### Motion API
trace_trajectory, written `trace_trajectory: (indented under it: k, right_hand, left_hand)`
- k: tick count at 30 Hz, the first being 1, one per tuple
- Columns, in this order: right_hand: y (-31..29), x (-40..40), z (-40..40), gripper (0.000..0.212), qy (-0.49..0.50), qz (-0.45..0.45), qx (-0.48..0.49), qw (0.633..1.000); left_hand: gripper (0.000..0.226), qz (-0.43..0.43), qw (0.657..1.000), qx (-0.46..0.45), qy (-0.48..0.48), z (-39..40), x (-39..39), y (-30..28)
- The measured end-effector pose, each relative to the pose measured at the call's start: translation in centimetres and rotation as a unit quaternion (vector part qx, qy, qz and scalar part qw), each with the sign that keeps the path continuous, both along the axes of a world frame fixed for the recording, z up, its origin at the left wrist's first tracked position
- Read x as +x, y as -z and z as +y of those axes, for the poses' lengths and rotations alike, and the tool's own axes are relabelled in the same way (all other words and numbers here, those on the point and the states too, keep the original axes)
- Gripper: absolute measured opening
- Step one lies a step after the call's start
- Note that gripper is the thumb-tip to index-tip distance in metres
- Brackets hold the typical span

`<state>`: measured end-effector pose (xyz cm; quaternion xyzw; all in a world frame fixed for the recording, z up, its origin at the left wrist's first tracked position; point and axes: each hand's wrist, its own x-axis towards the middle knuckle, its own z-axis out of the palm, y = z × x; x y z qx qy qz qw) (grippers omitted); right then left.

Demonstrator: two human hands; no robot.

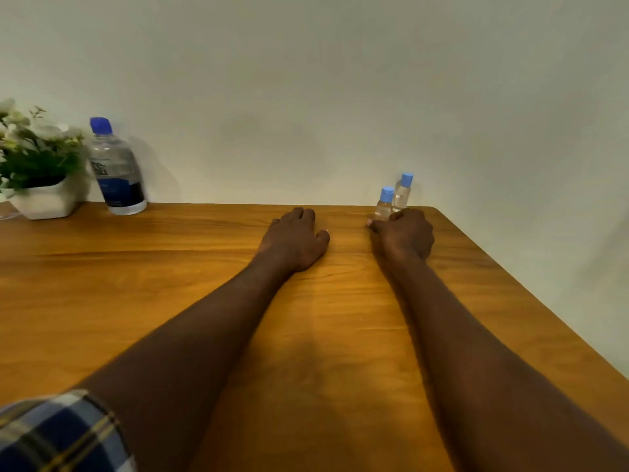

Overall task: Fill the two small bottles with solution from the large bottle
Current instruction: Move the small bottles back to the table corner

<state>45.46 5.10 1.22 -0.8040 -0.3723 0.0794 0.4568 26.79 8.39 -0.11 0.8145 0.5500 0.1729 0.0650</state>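
Left grip lies flat, fingers relaxed; right grip curled.

Both forearms are bare from elbow to wrist. A rolled-up plaid sleeve in blue, white and dark stripes with thin yellow lines covers the left upper arm, nearest the table edge.

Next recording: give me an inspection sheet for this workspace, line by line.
Surface: wooden table, against the wall.
Job's things: large bottle, capped, far left; two small bottles, capped, far right corner.
Clutter: potted plant left of the large bottle.
Hands: left hand resting on the table; right hand at the small bottles' bases, grip unclear.
Cables: possibly one at the left edge by the pot, unclear.
Surroundings: plain wall.
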Motion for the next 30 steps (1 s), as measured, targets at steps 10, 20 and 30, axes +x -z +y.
trace_trajectory:
  k: [10, 20, 30]
  right_hand:
    - [0.2, 0.3, 0.8, 0.05, 0.005, -0.034, -0.012, 0.999]
    - [-0.1, 0.3, 1.5, 0.055, 0.033, -0.042, -0.031, 0.998]
    - [0.0, 1.8, 3.7, 0.043, 0.051, -0.036, -0.034, 0.997]
  left_hand:
    - [0.058, 0.006, 1.0, 0.004, -0.001, 1.5, 0.3, 0.2]
    - [0.057, 0.002, 1.0, 0.007, -0.004, 1.2, 0.3, 0.1]
    - [0.058, 0.004, 1.0, 0.013, -0.004, 1.6, 0.2, 0.3]
